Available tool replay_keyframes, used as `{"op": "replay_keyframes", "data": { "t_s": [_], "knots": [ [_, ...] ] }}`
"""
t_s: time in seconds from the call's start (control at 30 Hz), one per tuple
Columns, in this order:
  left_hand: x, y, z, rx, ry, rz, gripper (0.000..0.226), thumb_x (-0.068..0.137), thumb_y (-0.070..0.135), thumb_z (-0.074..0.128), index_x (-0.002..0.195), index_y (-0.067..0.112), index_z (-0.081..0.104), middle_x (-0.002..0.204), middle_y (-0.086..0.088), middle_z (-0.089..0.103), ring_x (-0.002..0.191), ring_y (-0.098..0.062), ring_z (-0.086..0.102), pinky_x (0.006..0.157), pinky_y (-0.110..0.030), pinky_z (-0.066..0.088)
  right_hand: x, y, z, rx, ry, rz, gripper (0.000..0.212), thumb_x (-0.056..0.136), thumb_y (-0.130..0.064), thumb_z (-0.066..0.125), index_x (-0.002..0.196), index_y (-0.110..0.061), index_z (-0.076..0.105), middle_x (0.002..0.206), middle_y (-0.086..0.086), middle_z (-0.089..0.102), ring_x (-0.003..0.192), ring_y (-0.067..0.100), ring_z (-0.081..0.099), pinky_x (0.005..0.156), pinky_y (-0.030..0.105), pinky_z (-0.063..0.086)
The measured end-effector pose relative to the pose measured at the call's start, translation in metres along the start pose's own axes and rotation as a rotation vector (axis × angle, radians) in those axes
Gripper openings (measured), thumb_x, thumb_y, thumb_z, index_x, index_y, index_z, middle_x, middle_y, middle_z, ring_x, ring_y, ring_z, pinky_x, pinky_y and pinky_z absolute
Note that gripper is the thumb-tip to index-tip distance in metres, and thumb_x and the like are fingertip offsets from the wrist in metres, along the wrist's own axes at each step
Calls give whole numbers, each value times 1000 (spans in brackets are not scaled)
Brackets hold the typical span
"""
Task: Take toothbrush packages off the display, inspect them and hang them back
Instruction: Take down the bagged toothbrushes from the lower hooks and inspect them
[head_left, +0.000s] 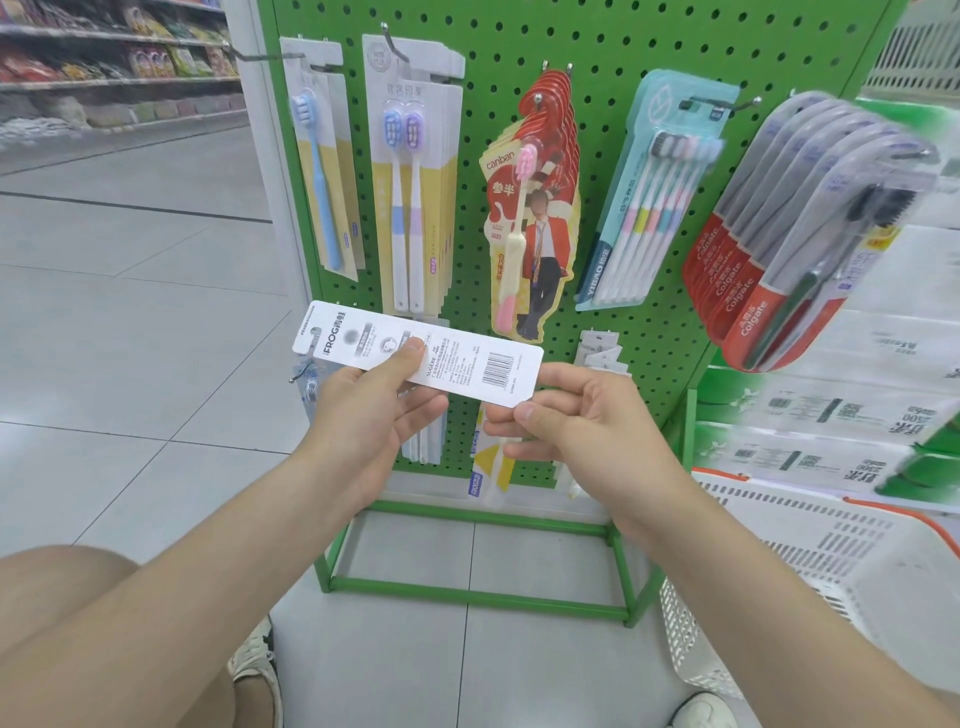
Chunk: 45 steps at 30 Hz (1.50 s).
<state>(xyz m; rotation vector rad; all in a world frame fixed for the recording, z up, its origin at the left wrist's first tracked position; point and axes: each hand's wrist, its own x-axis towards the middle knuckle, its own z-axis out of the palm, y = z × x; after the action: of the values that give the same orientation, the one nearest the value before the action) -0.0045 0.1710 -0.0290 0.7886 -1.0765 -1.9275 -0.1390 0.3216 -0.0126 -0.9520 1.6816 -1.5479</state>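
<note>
Here, the white toothbrush package (415, 351) is held crosswise in front of the green pegboard display (597, 47), printed back and barcode facing up. Left hand (371, 415) grips its middle, thumb on top. Right hand (576, 415) pinches the barcode end.

One held package (457, 358), five hanging package bunches (530, 208) above, one white basket (753, 519).

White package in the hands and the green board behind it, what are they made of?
The white package looks like thin matte cardboard: flat, printed with text and a barcode, no shine on this side. The green board seems to be painted metal, judging by its even punched holes and the wire hooks; plastic can't be ruled out.
</note>
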Motion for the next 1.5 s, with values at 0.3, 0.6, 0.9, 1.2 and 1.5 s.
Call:
{"op": "replay_keyframes", "data": {
  "t_s": [0.3,0.6,0.9,1.2,1.5],
  "knots": [
    [-2,-1,0,92,43,72,29,99,23,77,122,7,69,105,-8,83,90,-23,80,60,-21,58,-3,-4,6,166,63,182,20,100,1,56,108,2,74,91,20,80,87,31,81,72,33,67],
    [0,1,-5,69,126,26,17,98,14,76,113,9,68,101,-9,83,81,-14,80,52,-19,54,-2,-6,4,365,-117,182,40,103,6,60,141,2,50,109,30,76,102,42,77,86,39,66],
    [3,-2,-6,78,155,15,25,97,13,76,118,3,68,105,-13,82,75,-12,78,50,-18,52,-1,-4,-1,250,-134,167,31,102,4,62,133,5,57,108,26,78,104,38,78,90,43,65],
    [1,0,-6,161,85,48,31,97,17,78,123,4,67,96,-6,83,77,-17,79,54,-21,55,-1,-1,-2,108,-96,200,19,107,-10,62,125,-5,64,98,26,79,93,38,80,82,43,67],
    [-14,-9,3,540,-266,45,28,104,38,66,102,13,78,89,-7,82,65,-18,74,60,-29,62,3,13,-3,-405,35,-26,15,96,-35,79,93,-21,78,81,3,81,80,28,79,82,55,63]
  ]
}}
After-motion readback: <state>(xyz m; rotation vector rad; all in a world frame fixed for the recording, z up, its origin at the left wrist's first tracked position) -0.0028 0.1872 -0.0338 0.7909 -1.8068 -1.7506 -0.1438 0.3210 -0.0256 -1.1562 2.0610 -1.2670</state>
